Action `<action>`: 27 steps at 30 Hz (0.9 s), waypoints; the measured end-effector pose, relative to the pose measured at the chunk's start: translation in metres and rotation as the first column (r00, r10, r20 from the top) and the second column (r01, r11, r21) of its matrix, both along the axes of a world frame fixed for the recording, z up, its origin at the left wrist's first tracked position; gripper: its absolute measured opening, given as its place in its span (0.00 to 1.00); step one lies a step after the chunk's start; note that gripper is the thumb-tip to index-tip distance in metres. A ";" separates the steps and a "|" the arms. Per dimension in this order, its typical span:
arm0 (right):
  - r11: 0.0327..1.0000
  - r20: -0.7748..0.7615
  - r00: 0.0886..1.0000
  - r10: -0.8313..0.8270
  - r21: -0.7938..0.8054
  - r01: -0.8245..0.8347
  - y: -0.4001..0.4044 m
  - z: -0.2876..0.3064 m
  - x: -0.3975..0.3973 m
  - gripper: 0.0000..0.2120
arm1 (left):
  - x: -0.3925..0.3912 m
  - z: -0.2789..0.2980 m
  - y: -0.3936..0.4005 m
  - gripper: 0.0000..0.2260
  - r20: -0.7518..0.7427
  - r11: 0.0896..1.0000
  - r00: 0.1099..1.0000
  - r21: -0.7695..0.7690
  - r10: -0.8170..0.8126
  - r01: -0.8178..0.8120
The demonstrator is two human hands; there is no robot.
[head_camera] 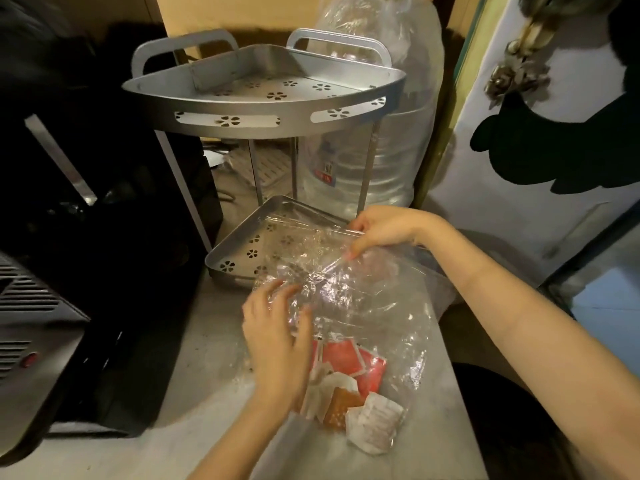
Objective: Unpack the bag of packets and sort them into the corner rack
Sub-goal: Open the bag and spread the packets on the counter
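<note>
Both hands, left (277,337) and right (381,230), pinching clear bag (363,306) mouth, centre frame. Risk: thin film tearing, packets (346,386) spilling off worktop (194,393).

Clear bag (363,306) (packets (349,386) inside) before rack (263,109)

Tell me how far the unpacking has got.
Done: nothing sorted yet; both shelves of the rack show no packets. In hand: the left hand and right hand grip the clear bag near its mouth, over the lower shelf. Left: the packets are all inside the bag, so every one has to come out and go on the rack.
</note>
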State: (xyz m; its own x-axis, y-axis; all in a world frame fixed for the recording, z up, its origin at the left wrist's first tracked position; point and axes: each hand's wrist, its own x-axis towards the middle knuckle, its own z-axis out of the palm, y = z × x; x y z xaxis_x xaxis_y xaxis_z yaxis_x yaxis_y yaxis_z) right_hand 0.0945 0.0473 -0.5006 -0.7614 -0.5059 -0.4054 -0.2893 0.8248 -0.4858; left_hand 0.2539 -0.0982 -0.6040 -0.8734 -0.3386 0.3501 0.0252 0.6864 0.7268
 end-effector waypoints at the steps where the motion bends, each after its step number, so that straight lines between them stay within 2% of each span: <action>1: 1.000 0.021 1.000 -0.015 -0.023 0.015 -0.001 0.005 0.006 0.18 | 0.010 0.000 0.011 0.18 0.000 0.998 0.998 0.007 -0.065 0.065; 4: 0.990 0.060 0.997 -0.046 -0.128 0.053 -0.007 0.021 0.021 0.23 | 0.030 0.003 0.034 0.23 0.093 0.969 0.978 0.178 -0.189 0.171; 6: 0.979 0.060 0.997 -0.046 -0.196 0.056 -0.013 0.030 0.035 0.20 | 0.033 0.006 0.038 0.25 0.143 0.921 0.964 0.355 -0.222 0.160; 8: 0.961 0.065 0.997 -0.047 -0.268 0.063 -0.019 0.035 0.049 0.16 | 0.035 0.010 0.037 0.26 0.125 0.873 0.965 0.464 -0.231 0.149; 12: 0.910 0.088 0.995 -0.057 -0.406 0.088 -0.036 0.040 0.077 0.16 | 0.039 0.014 0.027 0.23 0.071 0.843 0.974 0.517 -0.213 0.147; 15: 0.850 0.138 0.986 -0.098 -0.504 0.155 -0.051 0.040 0.092 0.13 | 0.040 0.014 0.011 0.28 -0.068 0.809 0.982 0.560 -0.174 0.182; 17: 0.789 0.196 0.974 -0.117 -0.577 0.211 -0.060 0.037 0.100 0.14 | 0.040 0.015 -0.003 0.30 -0.151 0.780 0.980 0.594 -0.132 0.196; 19: 0.717 0.253 0.956 -0.147 -0.639 0.279 -0.061 0.037 0.106 0.12 | 0.038 0.018 -0.018 0.27 -0.156 0.775 0.984 0.611 -0.082 0.161; 21: 0.634 0.337 0.923 -0.187 -0.676 0.375 -0.054 0.029 0.105 0.08 | 0.034 0.020 -0.034 0.19 -0.095 0.829 0.994 0.552 -0.045 0.091; 22: 0.587 0.383 0.899 -0.212 -0.686 0.431 -0.047 0.022 0.105 0.09 | 0.032 0.019 -0.042 0.19 -0.034 0.885 0.999 0.464 -0.035 0.047; 24: 0.557 0.456 0.860 -0.231 -0.662 0.501 -0.030 0.000 0.108 0.03 | 0.027 0.011 -0.055 0.21 0.106 0.969 0.993 0.244 -0.059 0.032; 27: 0.572 0.564 0.758 -0.328 -0.520 0.634 -0.006 -0.052 0.112 0.14 | 0.028 -0.010 -0.056 0.22 0.360 0.980 0.912 0.043 -0.198 0.195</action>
